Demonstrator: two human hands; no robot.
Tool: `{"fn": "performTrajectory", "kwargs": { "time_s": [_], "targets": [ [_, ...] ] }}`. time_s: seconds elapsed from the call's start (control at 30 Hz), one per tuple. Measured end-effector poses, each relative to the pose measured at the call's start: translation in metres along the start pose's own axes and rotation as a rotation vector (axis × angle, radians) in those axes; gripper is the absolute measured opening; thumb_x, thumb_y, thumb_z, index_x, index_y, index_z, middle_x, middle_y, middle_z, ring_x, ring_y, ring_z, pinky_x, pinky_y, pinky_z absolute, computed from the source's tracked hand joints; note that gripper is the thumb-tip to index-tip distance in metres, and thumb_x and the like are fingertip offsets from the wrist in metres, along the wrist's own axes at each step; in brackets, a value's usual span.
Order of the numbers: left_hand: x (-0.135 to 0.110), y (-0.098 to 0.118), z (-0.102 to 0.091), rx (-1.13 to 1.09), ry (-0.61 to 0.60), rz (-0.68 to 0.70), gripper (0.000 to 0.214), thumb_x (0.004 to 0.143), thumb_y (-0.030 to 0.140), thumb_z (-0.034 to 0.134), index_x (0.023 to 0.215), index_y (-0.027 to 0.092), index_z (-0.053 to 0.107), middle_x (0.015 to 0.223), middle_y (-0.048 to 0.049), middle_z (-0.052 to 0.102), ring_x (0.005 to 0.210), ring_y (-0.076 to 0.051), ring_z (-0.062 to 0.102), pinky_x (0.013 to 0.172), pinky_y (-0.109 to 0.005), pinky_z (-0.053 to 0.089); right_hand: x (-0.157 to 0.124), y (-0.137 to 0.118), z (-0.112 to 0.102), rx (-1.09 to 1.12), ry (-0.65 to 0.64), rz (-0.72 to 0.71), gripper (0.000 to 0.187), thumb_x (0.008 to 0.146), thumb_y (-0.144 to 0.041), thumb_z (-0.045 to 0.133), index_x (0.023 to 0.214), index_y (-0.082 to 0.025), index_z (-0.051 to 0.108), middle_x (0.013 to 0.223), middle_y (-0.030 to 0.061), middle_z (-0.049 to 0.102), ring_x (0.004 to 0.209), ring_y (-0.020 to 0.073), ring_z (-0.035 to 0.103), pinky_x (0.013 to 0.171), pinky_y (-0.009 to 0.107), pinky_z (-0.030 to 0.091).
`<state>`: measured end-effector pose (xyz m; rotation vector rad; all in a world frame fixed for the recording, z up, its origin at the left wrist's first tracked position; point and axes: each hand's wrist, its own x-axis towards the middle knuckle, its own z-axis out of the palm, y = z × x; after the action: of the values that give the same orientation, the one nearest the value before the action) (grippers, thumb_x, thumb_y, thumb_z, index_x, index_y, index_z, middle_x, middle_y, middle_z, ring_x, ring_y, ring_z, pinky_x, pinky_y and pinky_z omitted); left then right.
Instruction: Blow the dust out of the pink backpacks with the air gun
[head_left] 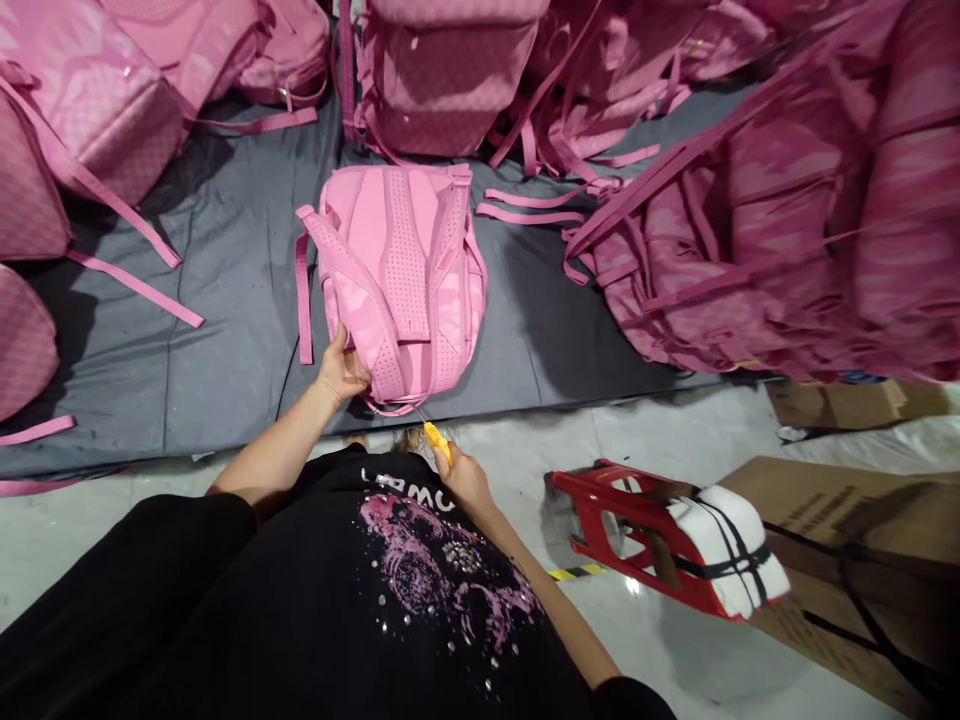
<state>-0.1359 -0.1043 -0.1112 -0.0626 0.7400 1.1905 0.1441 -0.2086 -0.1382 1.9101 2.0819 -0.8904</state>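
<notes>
A pink backpack (pixel 409 260) lies on the grey cloth in front of me, its padded back panel and shoulder straps facing up. My left hand (pixel 343 370) grips its near left edge beside a shoulder strap, the thumb on top and some fingers hidden. Close to my body, my right hand (pixel 461 475) is closed round a yellow-handled tool (pixel 436 440). The tool's thin metal end reaches the backpack's near edge by the top loop; its tip is too small to make out, and I cannot tell if it touches.
More pink backpacks (pixel 450 80) stand along the far side of the grey-covered table (pixel 225 370), with a large pile (pixel 787 230) at right. Loose straps trail over the cloth. On the floor at right are a red stool (pixel 630 520) with a white padded top and cardboard boxes (pixel 847 520).
</notes>
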Motion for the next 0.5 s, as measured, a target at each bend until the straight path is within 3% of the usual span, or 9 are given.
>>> {"fn": "performTrajectory", "kwargs": {
  "time_s": [0.1,0.17,0.3,0.33,0.4,0.47,0.5],
  "targets": [
    [-0.009,0.0,0.006,0.121,-0.023,0.068,0.056,0.098,0.064,0.036,0.104,0.016,0.065,0.079,-0.0082,0.071,0.06,-0.016,0.064,0.043,-0.021,0.046,0.005,0.0,0.0,0.05,-0.008,-0.009,0.045,0.104,-0.047,0.032,0.125,-0.019,0.061,0.1,0.0128,0.075,0.093,0.0267,0.071,0.07,0.029,0.042],
    [-0.022,-0.006,0.0,0.366,0.004,0.188,0.05,0.097,0.061,0.041,0.107,0.017,0.064,0.091,-0.0095,0.072,0.076,-0.019,0.069,0.056,-0.027,0.055,0.001,0.005,0.002,0.1,-0.021,-0.014,0.045,0.104,-0.046,0.031,0.123,-0.019,0.061,0.1,0.0122,0.075,0.095,0.0263,0.071,0.071,0.029,0.042],
    [-0.054,-0.038,-0.038,1.021,0.24,0.566,0.034,0.089,0.053,0.06,0.102,0.021,0.066,0.101,-0.0084,0.071,0.1,-0.023,0.067,0.086,-0.035,0.057,-0.003,0.013,0.006,0.198,-0.052,-0.016,0.044,0.104,-0.042,0.03,0.121,-0.018,0.062,0.099,0.0109,0.074,0.095,0.0249,0.07,0.073,0.027,0.044],
    [-0.059,-0.048,-0.049,1.2,0.209,0.591,0.03,0.087,0.049,0.063,0.1,0.022,0.068,0.103,-0.0084,0.071,0.105,-0.024,0.066,0.094,-0.037,0.054,-0.003,0.015,0.007,0.217,-0.057,-0.027,0.043,0.104,-0.042,0.03,0.121,-0.018,0.062,0.098,0.0105,0.074,0.094,0.0246,0.07,0.073,0.027,0.044],
    [-0.062,-0.063,-0.067,1.599,0.021,0.532,0.03,0.086,0.039,0.064,0.109,0.021,0.07,0.12,-0.011,0.069,0.119,-0.027,0.06,0.108,-0.042,0.047,-0.003,0.018,0.007,0.252,-0.061,-0.056,0.042,0.103,-0.042,0.032,0.121,-0.018,0.061,0.096,0.0096,0.074,0.091,0.0245,0.069,0.072,0.027,0.044],
    [-0.057,-0.073,-0.076,2.006,-0.132,0.465,0.051,0.087,0.03,0.06,0.136,0.018,0.058,0.143,-0.0141,0.057,0.133,-0.03,0.05,0.113,-0.047,0.042,-0.004,0.022,0.008,0.283,-0.055,-0.071,0.042,0.102,-0.044,0.033,0.121,-0.018,0.061,0.093,0.0091,0.073,0.087,0.0244,0.069,0.071,0.028,0.044],
    [-0.053,-0.076,-0.076,2.145,-0.15,0.453,0.062,0.087,0.028,0.058,0.147,0.016,0.047,0.151,-0.0155,0.049,0.138,-0.031,0.044,0.113,-0.048,0.041,-0.005,0.023,0.009,0.294,-0.048,-0.074,0.043,0.102,-0.044,0.033,0.12,-0.018,0.061,0.091,0.0089,0.073,0.086,0.0241,0.069,0.07,0.028,0.044]
  ]
}}
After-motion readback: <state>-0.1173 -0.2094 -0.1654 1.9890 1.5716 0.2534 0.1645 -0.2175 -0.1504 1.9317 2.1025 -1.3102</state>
